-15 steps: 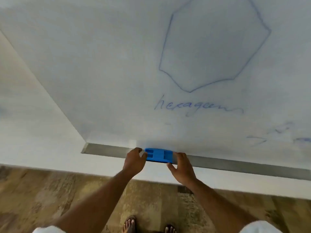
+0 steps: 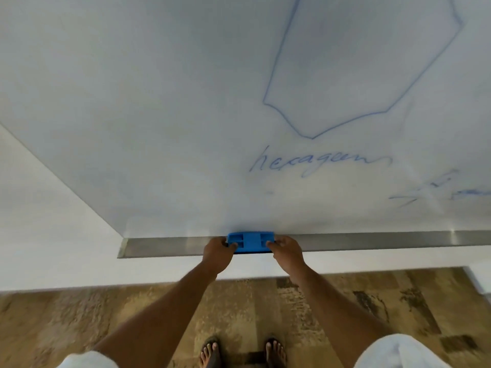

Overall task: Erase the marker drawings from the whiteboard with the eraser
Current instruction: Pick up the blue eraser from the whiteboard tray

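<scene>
A blue plastic eraser [image 2: 251,242] lies on the metal tray [image 2: 372,239] along the whiteboard's bottom edge. My left hand [image 2: 218,252] grips its left end and my right hand [image 2: 287,253] grips its right end. The whiteboard [image 2: 159,115] carries a blue hexagon outline [image 2: 273,75] at the upper right. Under it stands the handwritten word "hexagon" [image 2: 313,163]. More blue scribbles [image 2: 435,192] run off the right edge.
A white wall [image 2: 39,221] lies left of and below the board. A brown patterned floor [image 2: 79,314] spreads under me, with my sandalled feet [image 2: 241,351] at the bottom.
The view has shifted so the board and drawings sit lower and closer. Both hands have closed in on the ends of the eraser on the tray.
</scene>
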Action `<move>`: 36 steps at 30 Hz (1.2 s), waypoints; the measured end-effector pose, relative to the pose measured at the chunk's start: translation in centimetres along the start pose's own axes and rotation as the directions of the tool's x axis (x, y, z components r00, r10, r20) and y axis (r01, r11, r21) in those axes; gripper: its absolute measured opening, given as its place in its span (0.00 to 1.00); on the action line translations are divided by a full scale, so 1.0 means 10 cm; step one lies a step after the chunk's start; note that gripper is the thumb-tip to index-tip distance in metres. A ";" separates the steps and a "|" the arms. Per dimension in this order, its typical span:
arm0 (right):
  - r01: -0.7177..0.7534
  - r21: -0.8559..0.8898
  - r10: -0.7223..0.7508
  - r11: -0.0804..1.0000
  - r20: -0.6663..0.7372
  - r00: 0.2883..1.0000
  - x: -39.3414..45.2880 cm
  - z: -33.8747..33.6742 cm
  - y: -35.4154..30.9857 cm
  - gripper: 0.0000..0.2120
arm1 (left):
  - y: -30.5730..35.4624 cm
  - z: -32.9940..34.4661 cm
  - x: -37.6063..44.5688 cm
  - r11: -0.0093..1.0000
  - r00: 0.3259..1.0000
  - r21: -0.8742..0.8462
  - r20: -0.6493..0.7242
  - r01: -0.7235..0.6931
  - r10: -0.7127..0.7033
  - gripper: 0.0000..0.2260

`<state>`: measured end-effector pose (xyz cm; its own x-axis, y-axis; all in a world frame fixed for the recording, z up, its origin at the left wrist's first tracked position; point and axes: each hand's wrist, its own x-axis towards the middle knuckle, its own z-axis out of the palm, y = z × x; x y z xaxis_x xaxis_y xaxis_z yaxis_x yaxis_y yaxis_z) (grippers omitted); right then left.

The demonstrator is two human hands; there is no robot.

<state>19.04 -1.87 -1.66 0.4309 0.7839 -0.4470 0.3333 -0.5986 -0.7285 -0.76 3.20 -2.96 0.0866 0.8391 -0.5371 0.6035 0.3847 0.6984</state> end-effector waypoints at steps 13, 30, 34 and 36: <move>-0.155 0.306 0.169 0.939 -0.019 0.985 -0.16 0.10 -0.04 0.05 | 0.02 -0.09 0.03 0.963 0.995 -0.253 0.012 0.095 -0.095 0.10; 0.002 0.412 0.000 0.911 -0.005 1.000 -0.49 -0.48 -0.27 0.06 | 0.44 -0.24 -0.50 0.859 0.998 -0.512 -0.069 -0.028 -0.008 0.09; 0.066 0.445 -0.089 0.893 0.030 0.996 -0.59 -0.77 -0.39 0.05 | 0.62 -0.24 -0.75 0.846 0.991 -0.525 -0.132 -0.092 0.026 0.11; 0.091 0.468 -0.125 0.879 0.043 0.991 -0.64 -0.96 -0.41 0.10 | 0.74 -0.20 -0.91 0.827 0.986 -0.549 -0.164 -0.119 0.032 0.11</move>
<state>23.02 -5.99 9.17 0.3494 0.8590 -0.3742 -0.0607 -0.3777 -0.9239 1.35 -0.75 8.06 -0.0251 0.9028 -0.4293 0.0536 0.4301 0.9012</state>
